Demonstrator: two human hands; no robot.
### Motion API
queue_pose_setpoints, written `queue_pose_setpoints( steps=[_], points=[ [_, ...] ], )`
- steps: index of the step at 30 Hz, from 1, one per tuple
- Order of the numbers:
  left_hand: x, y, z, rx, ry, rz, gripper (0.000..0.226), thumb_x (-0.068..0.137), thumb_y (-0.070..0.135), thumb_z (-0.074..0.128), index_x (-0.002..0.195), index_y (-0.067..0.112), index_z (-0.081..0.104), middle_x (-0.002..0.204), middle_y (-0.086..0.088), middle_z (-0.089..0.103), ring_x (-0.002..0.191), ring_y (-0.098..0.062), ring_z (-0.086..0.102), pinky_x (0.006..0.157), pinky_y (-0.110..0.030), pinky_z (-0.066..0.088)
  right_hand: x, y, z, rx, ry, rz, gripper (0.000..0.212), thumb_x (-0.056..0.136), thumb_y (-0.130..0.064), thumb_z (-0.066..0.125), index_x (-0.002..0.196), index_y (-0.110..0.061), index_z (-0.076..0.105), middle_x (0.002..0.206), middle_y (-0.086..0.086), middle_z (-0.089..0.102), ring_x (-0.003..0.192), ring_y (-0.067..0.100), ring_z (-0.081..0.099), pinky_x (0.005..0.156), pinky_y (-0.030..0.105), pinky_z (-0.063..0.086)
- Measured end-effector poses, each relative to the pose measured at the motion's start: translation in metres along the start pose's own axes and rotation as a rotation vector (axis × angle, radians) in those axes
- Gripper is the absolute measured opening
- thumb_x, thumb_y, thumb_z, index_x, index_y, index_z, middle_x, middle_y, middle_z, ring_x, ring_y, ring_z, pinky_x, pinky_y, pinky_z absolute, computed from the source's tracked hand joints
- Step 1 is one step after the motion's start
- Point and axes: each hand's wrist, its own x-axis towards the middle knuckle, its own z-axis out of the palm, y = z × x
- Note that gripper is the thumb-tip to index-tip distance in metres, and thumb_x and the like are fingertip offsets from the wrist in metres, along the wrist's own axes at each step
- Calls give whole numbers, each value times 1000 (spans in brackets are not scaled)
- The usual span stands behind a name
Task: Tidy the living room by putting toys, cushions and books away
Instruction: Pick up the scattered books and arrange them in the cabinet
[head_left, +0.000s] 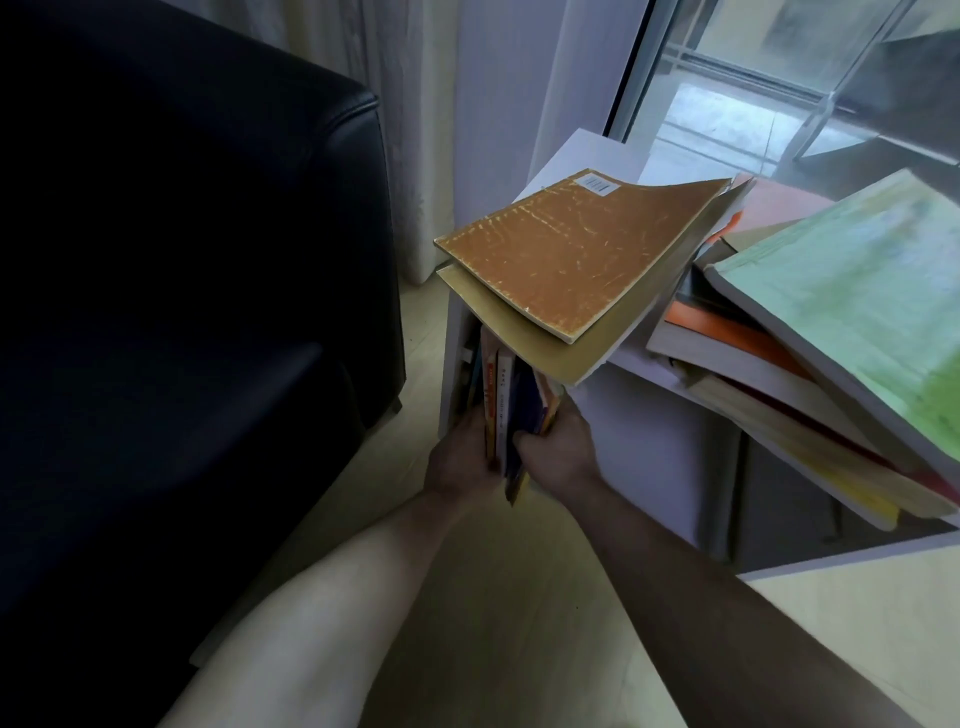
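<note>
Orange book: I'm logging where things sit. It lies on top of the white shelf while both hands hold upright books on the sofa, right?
Not the sofa. The head view shows both hands holding the upright books at the white shelf's lower opening, under the orange book.

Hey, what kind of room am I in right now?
Probably a living room corner at home: a dark leather sofa sits beside a low white bookshelf piled with books, and curtains hang by a glass sliding door.
</note>
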Motion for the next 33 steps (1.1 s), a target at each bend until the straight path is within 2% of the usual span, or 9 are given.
queue_pose_setpoints(
  steps=[2, 4, 8, 14, 20, 24, 27, 30, 33],
  points=[
    [-3, 4, -2, 6, 33, 56, 59, 92, 38, 65, 145, 28, 42, 137, 2, 59, 116, -23, 63, 89, -40, 57, 6, -2, -6, 4, -8, 67, 41, 84, -11, 67, 124, -10, 58, 105, 9, 64, 96, 27, 63, 67, 28, 50],
    [-4, 8, -3, 60, 98, 106, 54, 94, 38, 54, 145, 22, 47, 141, -1, 56, 120, -24, 60, 88, -40, 56, 11, -2, -10, 21, -17, 102, 35, 85, -4, 67, 118, -6, 58, 100, 9, 61, 90, 24, 59, 63, 26, 46],
    [-3, 12, -5, 57, 180, 109, 53, 92, 40, 39, 137, 19, 56, 131, -4, 64, 110, -26, 66, 82, -38, 58, 14, 0, -10, 4, -46, 66, 35, 85, -1, 65, 119, -5, 60, 101, 6, 59, 93, 22, 56, 76, 31, 47],
    [3, 6, 6, -12, 226, 107, 41, 100, 38, 52, 135, 16, 54, 121, -7, 68, 104, -28, 68, 82, -42, 61, 13, 2, -7, -36, 28, -38, 19, 83, 5, 57, 101, -2, 60, 85, 8, 60, 81, 25, 59, 54, 23, 40],
    [12, 12, 7, -149, 81, -47, 38, 98, 29, 62, 134, 28, 50, 129, 1, 63, 117, -22, 60, 89, -32, 51, 10, -3, -1, -65, -2, -66, 35, 88, -3, 60, 123, -1, 60, 110, 18, 67, 103, 32, 63, 73, 36, 49],
    [33, 14, -5, -196, -170, -110, 33, 94, 43, 61, 126, 34, 59, 125, 3, 66, 117, -20, 62, 102, -40, 53, 13, -3, -4, 8, -4, -37, 56, 87, -4, 66, 140, -10, 51, 127, 15, 63, 119, 32, 58, 84, 28, 42],
    [42, 13, -8, -162, -341, -123, 33, 98, 38, 60, 130, 31, 60, 128, -3, 65, 119, -23, 60, 108, -45, 50, 15, 0, -3, 24, -10, -2, 58, 84, 1, 65, 140, -9, 52, 127, 14, 64, 120, 33, 58, 85, 28, 42],
    [49, 17, -9, -210, -367, -181, 35, 99, 32, 61, 134, 27, 60, 128, -6, 65, 114, -22, 61, 103, -43, 52, 20, 2, 0, 36, 5, 4, 65, 80, 4, 65, 143, -8, 49, 129, 15, 63, 123, 34, 57, 87, 29, 42],
    [54, 24, -11, -257, -411, -283, 20, 99, 30, 62, 117, 24, 66, 113, -5, 68, 99, -20, 64, 88, -36, 56, 23, 3, -1, 30, 14, 6, 67, 80, 6, 64, 144, -5, 48, 134, 17, 61, 126, 35, 55, 91, 30, 43]
  ],
)
